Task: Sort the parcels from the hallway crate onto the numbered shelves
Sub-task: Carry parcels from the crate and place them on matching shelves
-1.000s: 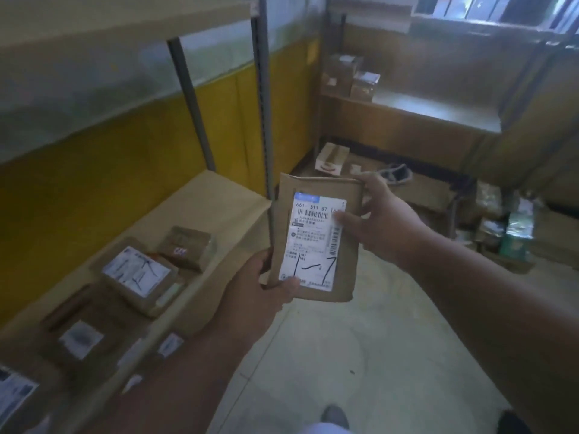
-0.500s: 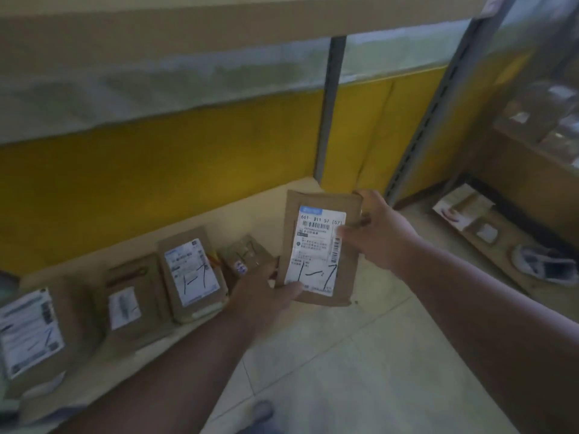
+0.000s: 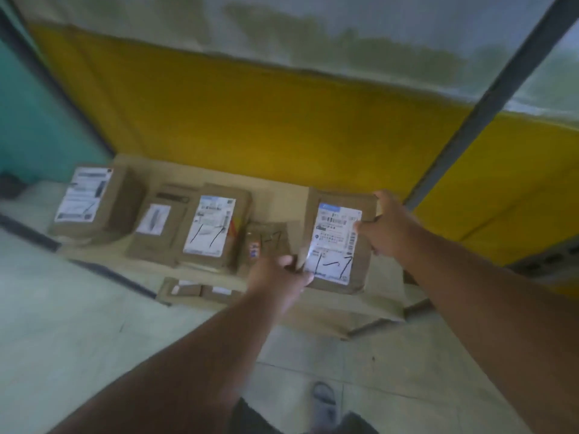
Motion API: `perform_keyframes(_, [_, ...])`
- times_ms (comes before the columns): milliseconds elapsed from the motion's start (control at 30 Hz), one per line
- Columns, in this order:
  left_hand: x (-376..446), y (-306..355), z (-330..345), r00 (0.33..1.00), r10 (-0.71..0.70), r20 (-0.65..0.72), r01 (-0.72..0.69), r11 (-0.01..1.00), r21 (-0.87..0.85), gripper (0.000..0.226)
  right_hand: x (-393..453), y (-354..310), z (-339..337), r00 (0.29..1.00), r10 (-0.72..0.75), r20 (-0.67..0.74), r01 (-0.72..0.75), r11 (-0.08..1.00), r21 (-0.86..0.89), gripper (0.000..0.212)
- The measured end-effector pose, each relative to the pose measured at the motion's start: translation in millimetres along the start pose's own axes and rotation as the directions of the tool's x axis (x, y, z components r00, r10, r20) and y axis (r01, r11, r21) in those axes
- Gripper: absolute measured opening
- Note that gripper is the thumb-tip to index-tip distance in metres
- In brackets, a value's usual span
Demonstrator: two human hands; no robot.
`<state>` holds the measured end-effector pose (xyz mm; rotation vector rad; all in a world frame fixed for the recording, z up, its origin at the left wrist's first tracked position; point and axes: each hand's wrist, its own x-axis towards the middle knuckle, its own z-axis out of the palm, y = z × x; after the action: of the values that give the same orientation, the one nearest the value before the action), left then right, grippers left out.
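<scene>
Both hands hold one brown parcel [image 3: 340, 242] over the low shelf [image 3: 282, 186], at about one o'clock from the middle of the view. Left hand [image 3: 279, 277] reaches up from seven o'clock with the forearm stretched forward, its thumb and fingers pinching the parcel's lower left corner. Right hand [image 3: 387, 227] comes in from four o'clock along a long, straight arm and grips the parcel's right edge, thumb lying on the white label [image 3: 333, 242] and fingers curled round behind. That label faces up and bears a handwritten "1-7"; whether the parcel already touches the shelf board cannot be told. At nine to ten o'clock of the held parcel a row of boxes lies on the shelf: a small box with "1-7" [image 3: 266, 245] just beside it, then a labelled box with "1-7" [image 3: 213, 227], a flatter box [image 3: 156, 227], and a larger box [image 3: 94, 202] at the far left. Behind them runs a yellow wall panel [image 3: 250, 120], and a grey upright post [image 3: 488, 92] slants at two o'clock. A sandalled foot [image 3: 324, 402] shows on the pale floor at six o'clock.
</scene>
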<state>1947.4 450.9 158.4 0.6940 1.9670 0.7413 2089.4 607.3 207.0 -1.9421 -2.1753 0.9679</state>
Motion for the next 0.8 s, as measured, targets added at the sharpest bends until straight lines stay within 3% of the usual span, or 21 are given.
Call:
perform_keyframes(200, [20.1,-5.9,18.0,0.977,-0.130,-0.170,0.143,0.988,0.064,0.041,46.4,8.2,31.2,0.993,-0.073,0.093,0.090,0.975,-0.201,0.082])
perform_keyframes(267, [22.5,-13.4,22.6,0.970,-0.142,-0.198,0.163,0.983,0.090,0.033,50.1,10.4,42.8,0.991,-0.084,0.105,0.106,0.967,-0.230,0.079])
perform_keyframes(333, [24.7,-16.0,27.8,0.967,-0.125,-0.220,0.162,0.974,0.157,0.018,52.7,11.4,48.7,0.987,-0.115,0.109,0.141,0.949,-0.282,0.075])
perform_keyframes(467, [32.3,-12.0,34.1,0.954,-0.023,-0.299,0.124,0.937,0.326,0.017,51.4,14.3,50.3,0.971,-0.175,0.165,0.229,0.882,-0.412,0.061])
perform_keyframes(600, [14.9,-2.8,33.4,0.929,0.040,-0.368,0.081,0.948,0.308,0.021,21.3,13.0,41.7,0.964,-0.240,0.117,0.266,0.834,-0.483,0.050])
perform_keyframes(800, [-60.4,-21.3,21.7,0.922,0.170,-0.347,-0.095,0.970,0.223,0.040,-62.4,-7.0,21.6,0.874,-0.478,0.093,0.484,0.835,-0.263,0.052])
